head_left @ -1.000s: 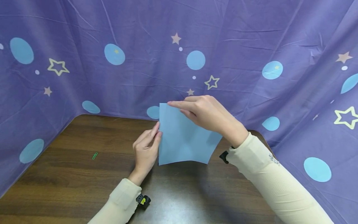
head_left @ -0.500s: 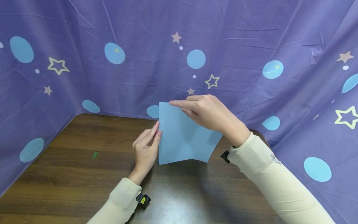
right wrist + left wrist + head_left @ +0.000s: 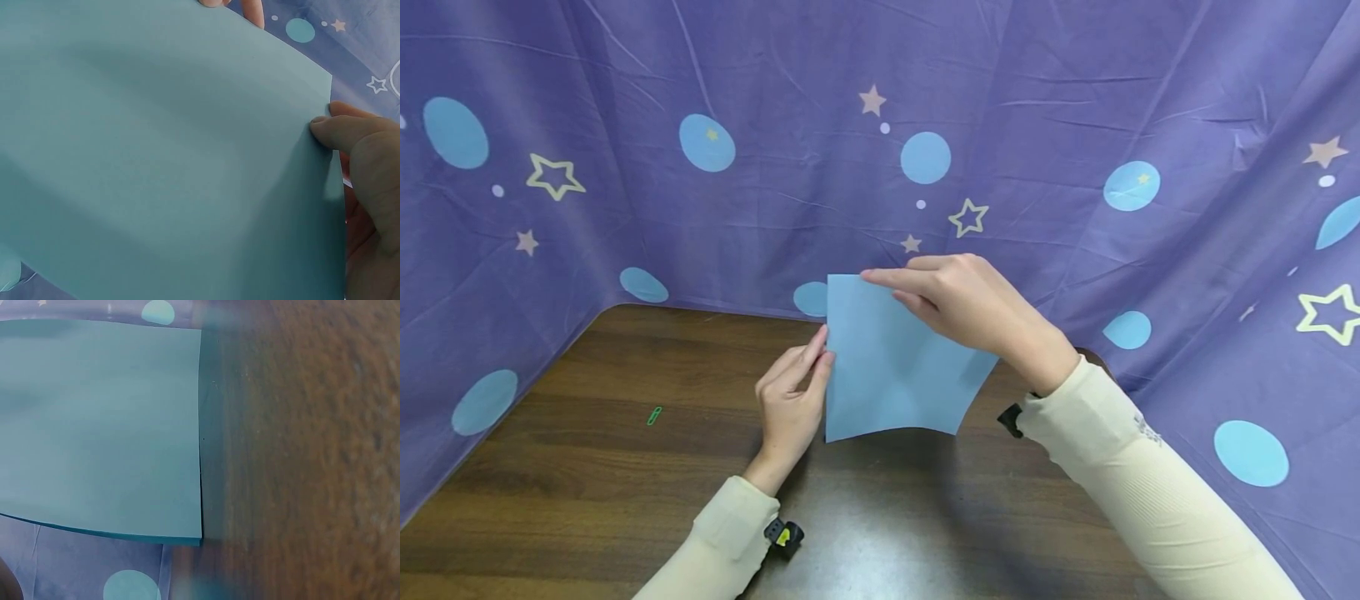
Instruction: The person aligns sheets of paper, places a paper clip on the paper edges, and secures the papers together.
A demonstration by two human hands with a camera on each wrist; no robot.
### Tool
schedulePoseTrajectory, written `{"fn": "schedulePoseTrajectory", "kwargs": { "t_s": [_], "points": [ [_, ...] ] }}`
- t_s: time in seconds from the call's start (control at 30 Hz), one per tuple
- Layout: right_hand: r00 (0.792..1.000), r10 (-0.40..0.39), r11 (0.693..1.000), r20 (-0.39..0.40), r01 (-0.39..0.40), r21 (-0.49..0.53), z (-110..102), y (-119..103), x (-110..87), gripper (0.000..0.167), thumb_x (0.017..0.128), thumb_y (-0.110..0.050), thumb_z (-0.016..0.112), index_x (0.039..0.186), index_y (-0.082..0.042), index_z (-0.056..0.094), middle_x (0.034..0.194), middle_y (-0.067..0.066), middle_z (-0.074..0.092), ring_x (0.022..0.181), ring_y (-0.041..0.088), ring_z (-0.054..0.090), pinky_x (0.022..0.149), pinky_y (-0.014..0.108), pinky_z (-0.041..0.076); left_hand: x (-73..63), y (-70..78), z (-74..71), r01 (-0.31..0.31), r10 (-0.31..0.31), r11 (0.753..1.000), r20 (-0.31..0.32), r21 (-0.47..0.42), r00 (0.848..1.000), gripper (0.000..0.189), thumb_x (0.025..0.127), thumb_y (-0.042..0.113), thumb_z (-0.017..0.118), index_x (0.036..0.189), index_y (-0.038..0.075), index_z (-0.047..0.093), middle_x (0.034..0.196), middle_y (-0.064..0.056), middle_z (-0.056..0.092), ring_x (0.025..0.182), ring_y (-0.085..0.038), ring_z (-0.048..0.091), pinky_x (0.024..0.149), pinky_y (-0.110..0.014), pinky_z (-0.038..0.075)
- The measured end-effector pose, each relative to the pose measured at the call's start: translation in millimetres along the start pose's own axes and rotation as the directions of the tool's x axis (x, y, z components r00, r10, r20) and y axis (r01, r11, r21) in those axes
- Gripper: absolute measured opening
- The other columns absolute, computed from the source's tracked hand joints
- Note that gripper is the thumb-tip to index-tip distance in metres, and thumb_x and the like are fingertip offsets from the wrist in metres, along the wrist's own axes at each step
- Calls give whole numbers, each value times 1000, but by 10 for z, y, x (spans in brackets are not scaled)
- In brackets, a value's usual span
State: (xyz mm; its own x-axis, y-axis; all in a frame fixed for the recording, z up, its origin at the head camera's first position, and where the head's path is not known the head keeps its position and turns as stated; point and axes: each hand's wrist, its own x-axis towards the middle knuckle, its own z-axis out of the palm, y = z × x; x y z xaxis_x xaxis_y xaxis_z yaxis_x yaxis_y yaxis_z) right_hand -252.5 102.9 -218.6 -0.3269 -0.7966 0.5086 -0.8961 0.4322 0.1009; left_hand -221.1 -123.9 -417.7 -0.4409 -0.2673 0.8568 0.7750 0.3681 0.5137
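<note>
A light blue sheet of paper (image 3: 898,375) stands upright above the table, its lower edge bowed. In the left wrist view the paper (image 3: 106,437) shows a darker, thin layer along its lower edge. My left hand (image 3: 793,396) pinches the paper's left edge between thumb and fingers. My right hand (image 3: 966,296) holds the top edge, index finger stretched along it. Seen from the right wrist, the right hand (image 3: 375,169) has its thumb on the face of the paper (image 3: 156,144) and other fingers behind it. The paper's upper right part is hidden by the right hand.
A small green loop (image 3: 655,416), shaped like a paper clip, lies on the brown wooden table (image 3: 572,467) to the left. A purple curtain (image 3: 805,167) printed with stars and circles surrounds the back and sides of the table.
My right hand has slid slightly to the right along the paper's top edge. The left hand and the paper have stayed nearly where they were.
</note>
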Motion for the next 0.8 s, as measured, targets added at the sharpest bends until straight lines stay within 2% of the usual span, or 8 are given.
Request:
{"fn": "schedulePoseTrajectory", "kwargs": {
  "t_s": [0.2,0.33,0.63,0.8],
  "points": [
    [1000,-5,1000,0,5,2,3,12,-17,45,100,-4,70,142,-22,71,75,-1,61,57,10,41,55,28,40,-5,-1,-7,-1,1,1000,0,7,1000,44,90,-9,78,131,8,76,100,-8,80,86,-19,72,84,-18,55],
    [1000,1,1000,10,-1,6,-13,9,-24,45,101,-5,70,143,-23,70,75,-1,62,57,10,42,55,29,40,-5,-4,-12,-6,6,1000,-1,10,1000,44,90,-9,78,131,8,76,99,-8,80,86,-19,72,81,-22,56],
    [1000,11,1000,27,-11,-3,-51,19,-60,46,102,-5,69,144,-23,69,69,-1,52,56,10,39,54,29,38,-4,-11,-13,-4,4,1000,2,15,1000,44,91,-8,79,131,10,76,99,-7,80,86,-19,72,82,-21,56],
    [1000,12,1000,26,-12,4,-56,32,-74,46,102,-5,69,144,-23,69,70,-1,55,57,10,40,55,30,39,-5,-10,-12,-5,5,1000,0,15,1000,44,91,-8,79,131,9,76,98,-7,80,85,-19,72,78,-27,57]
  ]
}}
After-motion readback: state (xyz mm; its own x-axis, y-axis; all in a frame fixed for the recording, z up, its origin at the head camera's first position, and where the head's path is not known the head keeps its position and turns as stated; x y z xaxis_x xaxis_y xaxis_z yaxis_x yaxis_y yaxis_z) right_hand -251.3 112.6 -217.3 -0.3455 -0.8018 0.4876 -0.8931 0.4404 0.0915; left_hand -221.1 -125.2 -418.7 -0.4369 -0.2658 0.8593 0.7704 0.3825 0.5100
